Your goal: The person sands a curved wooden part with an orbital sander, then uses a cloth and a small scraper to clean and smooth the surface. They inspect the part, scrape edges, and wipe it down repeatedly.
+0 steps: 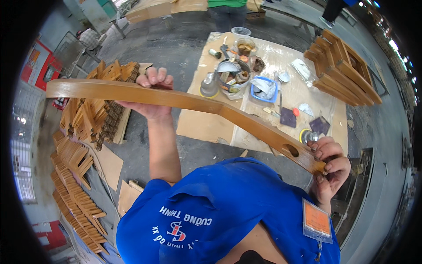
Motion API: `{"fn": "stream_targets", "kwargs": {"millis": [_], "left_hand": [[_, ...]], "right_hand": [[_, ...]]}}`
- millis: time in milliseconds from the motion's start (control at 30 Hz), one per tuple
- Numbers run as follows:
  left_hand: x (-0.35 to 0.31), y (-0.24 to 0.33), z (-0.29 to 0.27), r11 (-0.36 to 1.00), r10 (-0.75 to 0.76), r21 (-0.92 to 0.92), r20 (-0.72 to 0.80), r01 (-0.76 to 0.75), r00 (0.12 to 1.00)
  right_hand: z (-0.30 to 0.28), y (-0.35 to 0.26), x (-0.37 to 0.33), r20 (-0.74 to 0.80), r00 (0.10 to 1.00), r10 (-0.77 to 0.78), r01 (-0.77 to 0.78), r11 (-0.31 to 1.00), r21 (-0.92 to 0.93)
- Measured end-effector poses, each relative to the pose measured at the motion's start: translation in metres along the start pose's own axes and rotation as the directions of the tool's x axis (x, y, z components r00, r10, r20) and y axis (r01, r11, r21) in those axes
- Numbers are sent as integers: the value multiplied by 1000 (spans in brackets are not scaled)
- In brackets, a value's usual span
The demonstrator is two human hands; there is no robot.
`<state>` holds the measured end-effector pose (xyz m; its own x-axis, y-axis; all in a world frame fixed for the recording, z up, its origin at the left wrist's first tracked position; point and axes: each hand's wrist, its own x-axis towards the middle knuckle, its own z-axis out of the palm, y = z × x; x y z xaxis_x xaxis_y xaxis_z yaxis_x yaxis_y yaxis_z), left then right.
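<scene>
Before you, a cardboard sheet [202, 127] spreads beneath the tools; whether a table or the floor lies under it, you can't quite tell here. To your left sit a stack of wooden parts [92, 119] and, nearer you, long rows of wooden pieces [74, 193], while wooden frames [345, 70] are piled beyond the sheet's right side. The curved wooden bar [189, 100] is raised in front of your chest, bent near its middle, with 1 oval hole near its right end. Your left hand [157, 111] reaches behind its left half and grips it, fingers curled over the upper edge. Your right hand [332, 165] pinches the right end, thumb against fingers, just beside the hole. On the sheet past the bar stand a cluttered pot [231, 89] and, just right of it, a blue tray [276, 91]. Nearer you lie 2 dark squares [288, 117], with 1 small red disc [296, 112] between them.
</scene>
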<state>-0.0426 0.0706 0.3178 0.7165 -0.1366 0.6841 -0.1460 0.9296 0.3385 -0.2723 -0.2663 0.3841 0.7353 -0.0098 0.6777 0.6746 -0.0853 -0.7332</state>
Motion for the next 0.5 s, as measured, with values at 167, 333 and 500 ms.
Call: {"fn": "stream_targets", "kwargs": {"millis": [167, 333, 500], "left_hand": [[3, 1, 0, 1000, -14, -6, 3, 14, 1000], [6, 4, 7, 995, -60, 73, -43, 63, 997], [8, 2, 11, 995, -80, 63, -52, 83, 995]], "right_hand": [[-7, 6, 1, -38, 999, 39, -35, 994, 99], [-9, 12, 0, -111, 990, 85, -67, 986, 153], [-15, 16, 0, -131, 988, 83, -64, 987, 148]]}}
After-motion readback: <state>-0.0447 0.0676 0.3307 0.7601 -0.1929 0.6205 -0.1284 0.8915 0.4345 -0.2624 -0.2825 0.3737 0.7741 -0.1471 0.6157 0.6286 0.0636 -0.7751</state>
